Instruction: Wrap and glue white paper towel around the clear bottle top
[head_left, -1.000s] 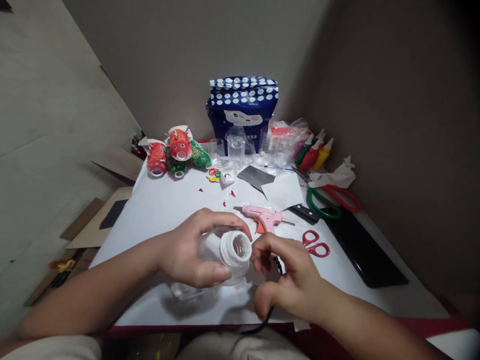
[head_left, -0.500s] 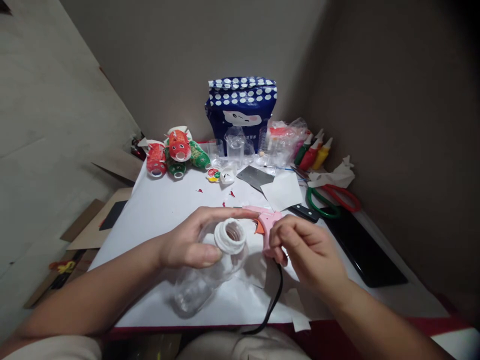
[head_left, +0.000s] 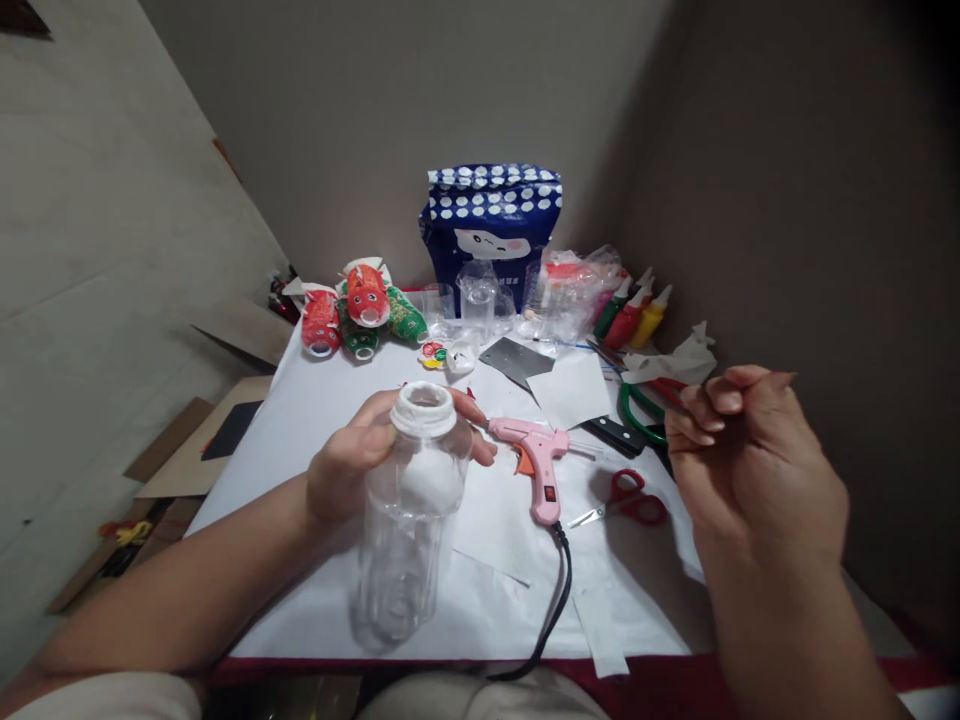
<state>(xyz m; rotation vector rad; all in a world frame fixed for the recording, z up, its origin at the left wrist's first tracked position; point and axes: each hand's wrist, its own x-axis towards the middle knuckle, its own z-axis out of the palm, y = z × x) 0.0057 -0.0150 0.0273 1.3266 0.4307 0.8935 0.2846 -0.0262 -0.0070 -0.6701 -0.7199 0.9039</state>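
Note:
My left hand [head_left: 356, 450] is wrapped round the upper part of a clear plastic bottle [head_left: 401, 560], which stands nearly upright at the front of the table. White material covers its neck [head_left: 422, 408], and the mouth is open. A rounded white shape [head_left: 433, 484] shows through the shoulder; I cannot tell whether it is inside. My right hand [head_left: 750, 470] is raised at the right, away from the bottle, with fingers curled and closed. Anything pinched in it is hidden. Between the hands lie a pink glue gun [head_left: 536, 445] and small red-handled scissors [head_left: 634, 498].
Red and green fish figures [head_left: 367, 293] stand at the back left. Behind are a blue bag [head_left: 491, 235], clear cups [head_left: 477, 295] and paint bottles [head_left: 645, 315]. White paper [head_left: 570, 388] and a grey plate [head_left: 516, 360] lie mid-table. The glue gun's black cord [head_left: 559, 610] crosses the front edge.
The bottle has gone from tilted to nearly upright in my left hand, shifting left. My right hand has moved right and up, away from the bottle and glue gun, uncovering the red-handled scissors.

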